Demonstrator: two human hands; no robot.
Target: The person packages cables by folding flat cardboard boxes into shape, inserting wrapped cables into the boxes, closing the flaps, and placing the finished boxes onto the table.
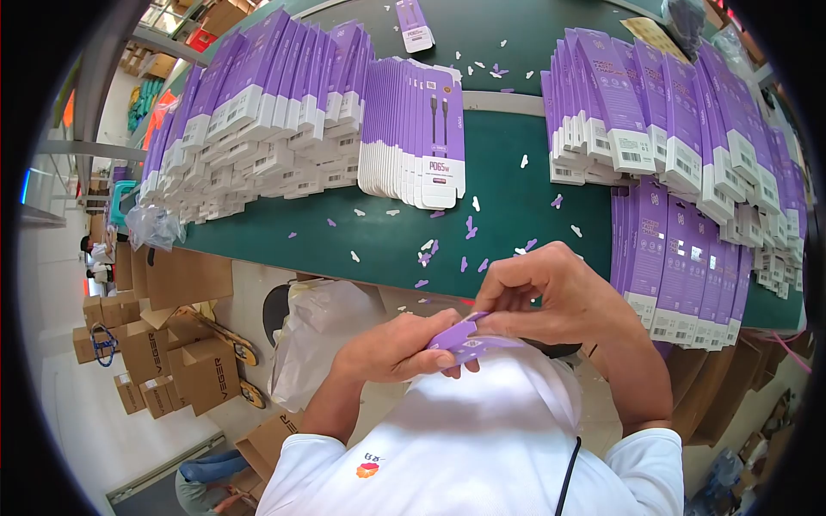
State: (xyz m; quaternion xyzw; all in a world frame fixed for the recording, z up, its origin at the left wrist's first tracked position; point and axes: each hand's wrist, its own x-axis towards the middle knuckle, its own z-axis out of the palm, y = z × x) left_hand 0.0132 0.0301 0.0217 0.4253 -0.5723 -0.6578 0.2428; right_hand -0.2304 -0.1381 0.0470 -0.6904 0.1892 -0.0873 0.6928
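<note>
Close to my chest, my left hand (391, 348) is closed around a small purple cardboard box (469, 347), its thumb lying along one side. My right hand (564, 297) is bent over the far end of the same box, with thumb and fingers pinched at its edge. Part of the box is hidden by my fingers. Ahead of my hands on the green table (516, 224), a row of flat purple-and-white cable cartons (440, 129) stands packed together, the front one printed with a black cable.
Stacked purple-and-white boxes fill the table's left (267, 95) and right (654, 103). One flat carton (415, 24) lies at the back. Small white and purple cut-outs (471, 228) are scattered about. A whitish plastic bag (318, 335) hangs below the edge; brown cartons (202, 374) stand on the floor.
</note>
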